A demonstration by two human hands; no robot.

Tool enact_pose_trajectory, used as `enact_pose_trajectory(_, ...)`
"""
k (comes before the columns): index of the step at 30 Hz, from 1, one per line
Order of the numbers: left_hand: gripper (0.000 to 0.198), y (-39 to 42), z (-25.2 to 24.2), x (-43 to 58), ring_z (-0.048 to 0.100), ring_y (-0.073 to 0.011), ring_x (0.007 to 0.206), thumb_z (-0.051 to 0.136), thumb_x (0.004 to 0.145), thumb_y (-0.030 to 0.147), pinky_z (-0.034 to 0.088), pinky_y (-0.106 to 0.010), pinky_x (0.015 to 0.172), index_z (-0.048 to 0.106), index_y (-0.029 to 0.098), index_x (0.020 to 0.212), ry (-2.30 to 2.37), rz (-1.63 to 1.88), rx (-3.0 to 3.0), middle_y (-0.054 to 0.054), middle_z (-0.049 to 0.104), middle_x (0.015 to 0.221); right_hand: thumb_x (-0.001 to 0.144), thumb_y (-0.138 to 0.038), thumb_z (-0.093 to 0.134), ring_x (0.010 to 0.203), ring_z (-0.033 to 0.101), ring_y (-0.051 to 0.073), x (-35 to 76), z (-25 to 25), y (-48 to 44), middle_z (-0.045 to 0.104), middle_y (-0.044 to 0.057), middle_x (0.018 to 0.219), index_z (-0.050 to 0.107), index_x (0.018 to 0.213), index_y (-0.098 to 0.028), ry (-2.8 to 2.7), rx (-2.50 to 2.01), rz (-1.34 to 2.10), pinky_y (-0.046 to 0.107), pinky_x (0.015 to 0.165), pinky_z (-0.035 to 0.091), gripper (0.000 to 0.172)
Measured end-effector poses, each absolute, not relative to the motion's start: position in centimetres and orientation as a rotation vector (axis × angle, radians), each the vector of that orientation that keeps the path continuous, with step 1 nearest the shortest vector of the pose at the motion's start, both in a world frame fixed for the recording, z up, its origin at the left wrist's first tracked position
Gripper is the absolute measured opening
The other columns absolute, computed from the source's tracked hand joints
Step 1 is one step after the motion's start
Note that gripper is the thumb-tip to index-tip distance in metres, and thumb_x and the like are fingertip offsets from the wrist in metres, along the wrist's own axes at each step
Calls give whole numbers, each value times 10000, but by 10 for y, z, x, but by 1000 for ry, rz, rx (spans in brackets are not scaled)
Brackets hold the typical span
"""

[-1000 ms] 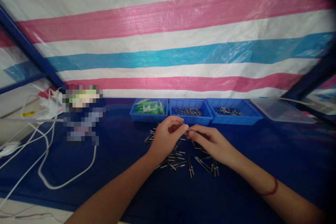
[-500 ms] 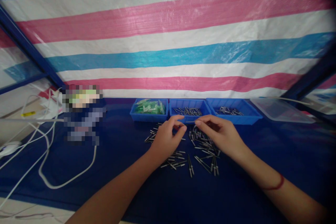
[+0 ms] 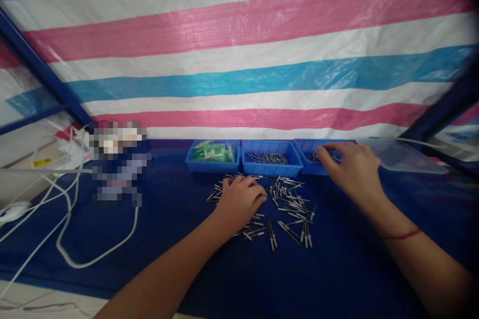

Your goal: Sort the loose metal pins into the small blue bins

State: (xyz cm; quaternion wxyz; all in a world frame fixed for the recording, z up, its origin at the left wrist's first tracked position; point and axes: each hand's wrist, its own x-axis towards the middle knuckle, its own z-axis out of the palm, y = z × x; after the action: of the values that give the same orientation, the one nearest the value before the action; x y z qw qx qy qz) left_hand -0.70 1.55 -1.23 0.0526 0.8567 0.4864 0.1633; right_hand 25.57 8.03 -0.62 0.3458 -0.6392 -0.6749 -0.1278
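Loose blind rivets (image 3: 294,203), thin metal pins with short silvery sleeves, lie scattered on the dark blue tabletop. My left hand (image 3: 241,204) rests palm down over the left part of this pile, its fingers bent and a little apart, partly covering the rivets below. Over the right blue bin (image 3: 312,168) is my right hand (image 3: 354,167), thumb and forefinger close together; anything between them is too small to make out. Small metal pieces (image 3: 316,156) show in that bin beside the fingertips. The middle blue bin (image 3: 273,167) holds many thin metal pins (image 3: 267,158).
A left blue bin (image 3: 213,167) contains green and clear plastic packets (image 3: 213,151). A translucent lid (image 3: 404,157) lies at the right rear. White cables (image 3: 71,259) loop across the table's left side, near a blurred-out patch. Behind the bins hangs a striped plastic sheet (image 3: 239,79).
My hands have parted from above the pile, where they held a thin pin between them. The right moved right, over the right bin; the left turned palm down onto the rivets.
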Motion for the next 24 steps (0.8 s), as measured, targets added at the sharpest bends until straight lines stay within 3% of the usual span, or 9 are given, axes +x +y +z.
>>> enact_pose_trajectory(8,192,16,-4,-6,503,-204,955,463,923,337,328,-355,798,636,255,943,1479,766,2524,-16,623,1002,827,-242,543,889,592,240,203,0,47,682,59,907,655,886,-219,-2133,-1061,27,415,842,437,129)
enact_pose_trajectory(12,140,18,0,-4,558,-171,904,490,912,296,367,-312,815,601,218,947,1350,983,2361,-7,643,935,813,-252,587,950,593,229,182,-9,35,677,65,1015,651,1017,-235,-2253,-901,362,409,852,459,214)
enact_pose_trajectory(19,140,18,2,-4,582,-143,805,468,912,268,417,-250,750,572,176,897,1271,1114,2147,-22,638,874,864,-316,529,859,609,197,181,-13,37,680,54,900,663,870,-216,-2035,-972,650,352,782,486,167)
enact_pose_trajectory(24,156,18,-1,-2,585,-159,802,465,908,274,417,-265,740,584,176,888,1303,990,2238,-26,640,848,855,-383,533,772,601,185,183,-11,37,660,45,851,635,853,-200,-1830,-1095,724,303,664,483,209)
